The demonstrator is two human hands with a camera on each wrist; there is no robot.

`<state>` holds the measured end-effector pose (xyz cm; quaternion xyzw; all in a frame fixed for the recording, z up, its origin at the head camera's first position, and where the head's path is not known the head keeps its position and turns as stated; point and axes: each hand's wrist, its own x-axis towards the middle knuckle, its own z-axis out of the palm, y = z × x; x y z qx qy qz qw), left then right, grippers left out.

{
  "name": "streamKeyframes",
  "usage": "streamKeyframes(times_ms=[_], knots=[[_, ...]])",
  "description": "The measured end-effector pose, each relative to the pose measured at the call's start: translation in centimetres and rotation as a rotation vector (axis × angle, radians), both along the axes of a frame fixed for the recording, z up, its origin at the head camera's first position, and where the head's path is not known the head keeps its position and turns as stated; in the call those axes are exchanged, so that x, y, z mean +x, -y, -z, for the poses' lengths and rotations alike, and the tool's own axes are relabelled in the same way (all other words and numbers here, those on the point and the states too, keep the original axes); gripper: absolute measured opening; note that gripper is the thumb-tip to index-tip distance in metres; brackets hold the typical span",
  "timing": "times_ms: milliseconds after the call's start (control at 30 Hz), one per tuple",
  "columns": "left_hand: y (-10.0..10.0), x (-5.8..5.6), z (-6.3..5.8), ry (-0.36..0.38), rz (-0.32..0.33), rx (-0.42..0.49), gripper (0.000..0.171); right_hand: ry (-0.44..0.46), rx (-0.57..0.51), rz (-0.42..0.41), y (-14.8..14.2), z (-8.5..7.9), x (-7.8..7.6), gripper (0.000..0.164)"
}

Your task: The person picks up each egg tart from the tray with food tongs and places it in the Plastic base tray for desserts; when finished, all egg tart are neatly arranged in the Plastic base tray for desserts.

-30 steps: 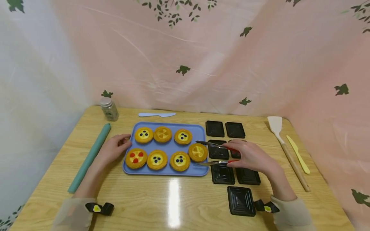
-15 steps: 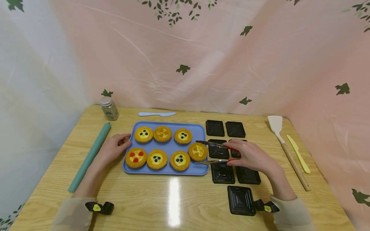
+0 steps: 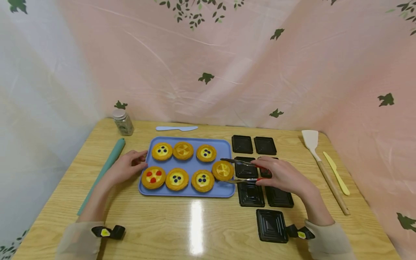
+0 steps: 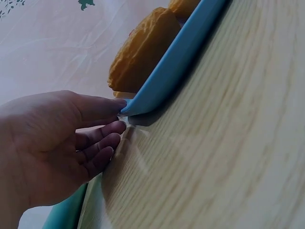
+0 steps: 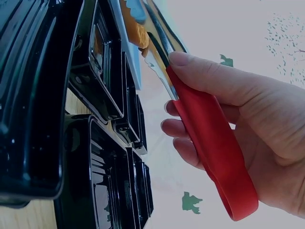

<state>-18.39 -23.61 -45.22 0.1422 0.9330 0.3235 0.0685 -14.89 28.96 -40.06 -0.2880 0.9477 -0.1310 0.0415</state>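
My left hand (image 3: 127,168) holds the left rim of a blue tray (image 3: 189,164); in the left wrist view its thumb (image 4: 112,106) lies at the rim, with the fingers curled below. Round egg tarts fill much of the tray: some bear blueberries, one has red fruit (image 3: 154,177), and others show yellow wedges. In my right hand (image 3: 284,173) are metal tongs with red grips (image 5: 207,131). Their spread arms reach over the tray's right edge, to either side of a yellow-wedge tart (image 3: 222,170) at the right end.
Several black square trays (image 3: 272,225) lie right of the blue tray, some under the right hand. Farther right are a spatula (image 3: 321,166) and a yellow knife (image 3: 337,173). A teal rolling pin (image 3: 112,155), a jar (image 3: 123,122) and a lilac knife (image 3: 177,128) lie left and behind.
My left forearm has shifted slightly to the left, its hand staying at the tray rim. The tongs and the tarts look the same.
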Motion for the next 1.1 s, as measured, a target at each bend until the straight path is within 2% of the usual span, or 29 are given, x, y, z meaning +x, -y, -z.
streamKeyframes(times_ms=[233,1100], knots=[[0.03,0.05,-0.17,-0.003,0.022,-0.002,0.053,-0.001,-0.01,-0.007,-0.11,0.14,-0.03,0.062],[0.08,-0.04,-0.04,0.026,0.012,0.007,0.054,-0.019,-0.013,-0.014,-0.2,0.3,-0.14,0.059]])
